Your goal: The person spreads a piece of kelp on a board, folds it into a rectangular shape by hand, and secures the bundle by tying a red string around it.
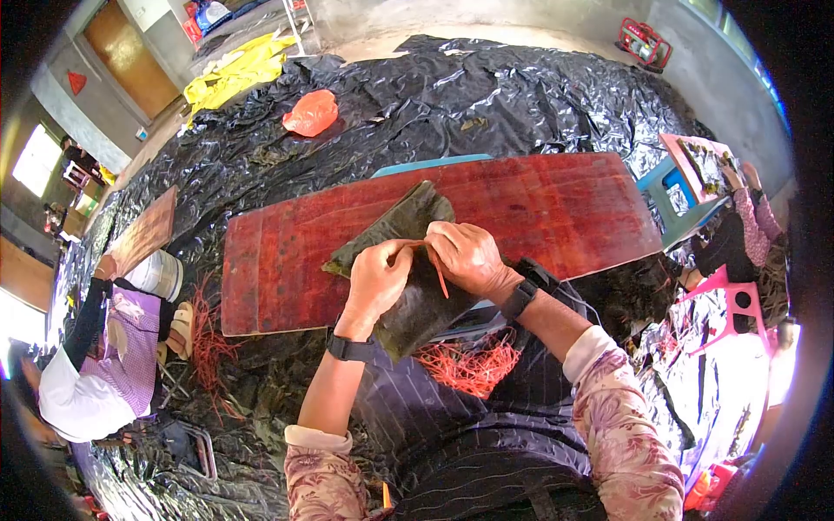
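A dark green, flat bundle of leaves [420, 313] lies tilted over the near edge of a red wooden board [556, 204], its upper part on the board and its lower part toward my lap. My left hand [379, 285] is closed in a pinch over the bundle's middle. Beside it, my right hand [470, 258] pinches the thin red string [441, 280], whose loose end hangs down across the leaves. The string also runs between the fingertips of both hands. What lies under my fingers is hidden. A heap of red string [469, 365] sits below the board, close to my lap.
Black plastic sheeting [486, 95] covers the floor. An orange bag [311, 113] lies beyond the board. On the left, a person [104, 365] sits with a wooden board [146, 233]. At right are another person's hands [743, 176], a blue stool [673, 204] and a pink stool [734, 308].
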`<control>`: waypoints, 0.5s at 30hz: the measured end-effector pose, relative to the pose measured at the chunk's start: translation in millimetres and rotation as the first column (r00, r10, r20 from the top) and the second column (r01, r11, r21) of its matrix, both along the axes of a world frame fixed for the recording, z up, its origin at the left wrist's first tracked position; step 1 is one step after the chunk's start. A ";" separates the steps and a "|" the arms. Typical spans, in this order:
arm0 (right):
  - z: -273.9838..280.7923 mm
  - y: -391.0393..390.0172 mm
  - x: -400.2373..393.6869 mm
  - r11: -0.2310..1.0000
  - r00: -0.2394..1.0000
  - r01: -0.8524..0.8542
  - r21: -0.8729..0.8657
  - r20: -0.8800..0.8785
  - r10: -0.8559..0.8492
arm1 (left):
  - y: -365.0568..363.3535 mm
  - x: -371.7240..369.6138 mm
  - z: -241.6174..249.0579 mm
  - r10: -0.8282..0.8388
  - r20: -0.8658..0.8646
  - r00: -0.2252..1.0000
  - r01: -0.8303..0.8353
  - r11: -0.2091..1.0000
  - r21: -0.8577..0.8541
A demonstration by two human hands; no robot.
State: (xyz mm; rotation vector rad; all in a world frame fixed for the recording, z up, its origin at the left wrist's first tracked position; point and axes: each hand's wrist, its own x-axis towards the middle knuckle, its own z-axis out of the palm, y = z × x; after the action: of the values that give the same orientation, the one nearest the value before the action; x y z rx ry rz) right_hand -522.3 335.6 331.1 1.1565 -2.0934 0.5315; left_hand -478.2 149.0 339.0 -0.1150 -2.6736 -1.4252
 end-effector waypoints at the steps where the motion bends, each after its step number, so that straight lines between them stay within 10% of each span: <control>1: 0.8 -0.2 0.5 1.000 1.000 0.001 0.003 0.009 -0.001 | 0.4 0.5 -1.0 -0.022 -0.025 0.999 0.024 0.997 0.080; 15: -1.3 -2.2 -1.4 0.998 1.000 -0.009 -0.057 0.013 0.009 | 2.5 1.3 13.1 -0.039 0.139 0.990 -0.002 0.959 0.283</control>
State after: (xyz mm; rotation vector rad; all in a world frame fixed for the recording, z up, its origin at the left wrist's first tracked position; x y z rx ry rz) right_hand -523.8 333.4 329.8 1.1333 -2.0717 0.6008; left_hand -477.0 151.5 352.1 -0.0132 -2.5448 -1.8694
